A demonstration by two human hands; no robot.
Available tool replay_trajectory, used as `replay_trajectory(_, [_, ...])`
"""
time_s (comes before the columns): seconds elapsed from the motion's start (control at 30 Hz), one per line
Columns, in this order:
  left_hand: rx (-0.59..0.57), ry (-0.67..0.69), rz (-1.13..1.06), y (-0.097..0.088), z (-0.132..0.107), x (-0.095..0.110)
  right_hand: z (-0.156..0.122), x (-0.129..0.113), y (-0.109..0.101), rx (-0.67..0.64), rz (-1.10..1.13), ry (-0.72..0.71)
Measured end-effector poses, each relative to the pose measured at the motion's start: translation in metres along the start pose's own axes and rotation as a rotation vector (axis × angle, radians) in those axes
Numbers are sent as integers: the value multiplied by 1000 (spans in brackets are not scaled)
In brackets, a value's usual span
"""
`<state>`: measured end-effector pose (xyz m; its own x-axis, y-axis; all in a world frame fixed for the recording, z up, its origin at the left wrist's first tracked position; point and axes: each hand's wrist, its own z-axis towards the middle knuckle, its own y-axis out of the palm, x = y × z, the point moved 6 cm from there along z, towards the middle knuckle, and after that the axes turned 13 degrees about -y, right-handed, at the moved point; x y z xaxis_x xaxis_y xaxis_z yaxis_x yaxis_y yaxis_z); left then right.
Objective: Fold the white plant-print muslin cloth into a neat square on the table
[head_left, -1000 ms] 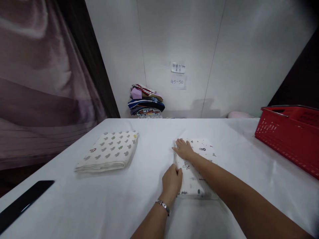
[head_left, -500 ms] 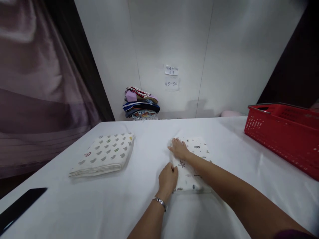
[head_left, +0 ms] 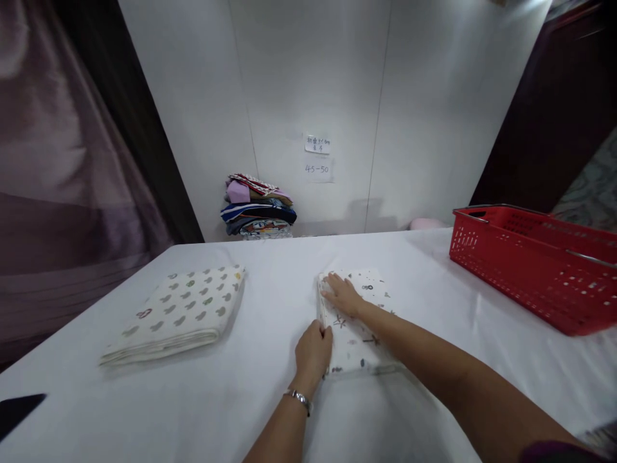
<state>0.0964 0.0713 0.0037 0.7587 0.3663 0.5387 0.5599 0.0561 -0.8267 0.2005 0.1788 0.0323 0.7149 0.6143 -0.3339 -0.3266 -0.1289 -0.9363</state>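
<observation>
A folded white cloth (head_left: pixel 354 350) with small printed figures lies flat on the white table in the head view. My left hand (head_left: pixel 312 354), with a silver band at the wrist, is closed on the cloth's near left edge; the fingertips are partly hidden. Flat across the upper left of the same cloth rests my right hand (head_left: pixel 344 296), fingers spread. Its forearm covers the lower right part of the cloth. To the left lies a second folded white cloth (head_left: pixel 186 308) with grey mushroom-like prints, apart from both hands.
A red plastic basket (head_left: pixel 520 267) stands on the table (head_left: pixel 270 411) at the right. Several folded fabrics (head_left: pixel 259 209) are stacked by the back wall, left of a paper sign (head_left: pixel 318 169). A flat black object (head_left: pixel 19 411) lies at the left front edge. A curtain (head_left: pixel 72 193) hangs at the left.
My view has turned slightly right, so everything sits further left and more of the basket shows. Both hands stay at nearly the same places on the cloth.
</observation>
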Motion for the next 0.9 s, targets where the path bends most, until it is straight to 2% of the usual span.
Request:
replay_trajectory(0.17, [-2, 0, -25, 0, 0, -1, -20, 51, -12, 25, -187, 159])
replay_trajectory(0.27, [1, 5, -36, 0, -1, -1, -22, 69, -11, 16, -247, 179])
replay_trajectory(0.53, [-6, -6, -56, 0, -1, -1, -15, 81, 1, -25, -275, 204])
replay_trajectory(0.73, [6, 9, -60, -1, -1, -1, -16, 81, -4, -58, -226, 207])
replay_trajectory(0.8, [7, 8, -61, -1, -1, -1, -23, 81, -9, -47, -204, 200])
replay_trajectory(0.9, [3, 0, -76, -1, -1, -2, -49, 91, -20, 58, -154, 267])
